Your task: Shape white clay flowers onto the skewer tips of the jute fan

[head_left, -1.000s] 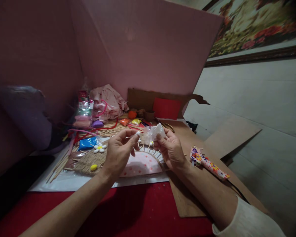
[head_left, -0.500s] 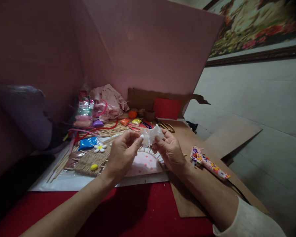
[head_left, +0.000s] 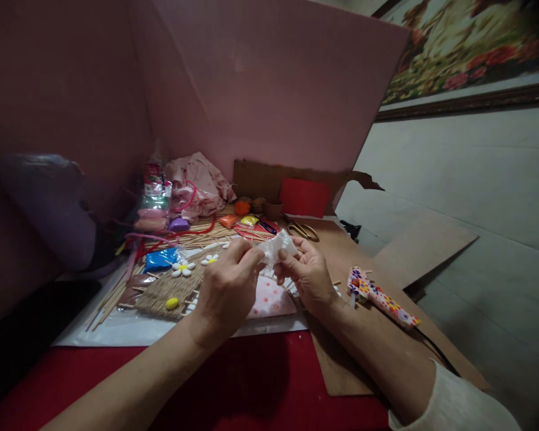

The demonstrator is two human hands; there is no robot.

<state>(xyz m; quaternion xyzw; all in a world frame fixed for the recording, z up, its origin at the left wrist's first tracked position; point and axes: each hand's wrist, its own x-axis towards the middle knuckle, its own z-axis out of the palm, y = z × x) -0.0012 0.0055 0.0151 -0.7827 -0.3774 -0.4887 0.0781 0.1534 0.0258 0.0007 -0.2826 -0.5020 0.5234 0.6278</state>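
Above the work surface, a crumpled packet of white clay in clear plastic wrap is held up between both hands. My right hand pinches its right side between thumb and fingers. My left hand is closed on the packet's left edge, back towards me, so its fingertips are partly hidden. Below on the left lies a twine-woven piece with sticks poking out, bearing white daisies with yellow centres and a yellow oval blob. Under my hands sits a pink dotted half-round piece.
Scissors and clay packets, blue and yellow, lie around. A flower-patterned glue gun rests on the brown board at right. Behind are sticks, crumpled pink cloth and a red card.
My left hand has turned over and moved slightly right, closing on the packet's edge. The small white bit at its fingertips is now out of sight. My right hand stays nearly still.
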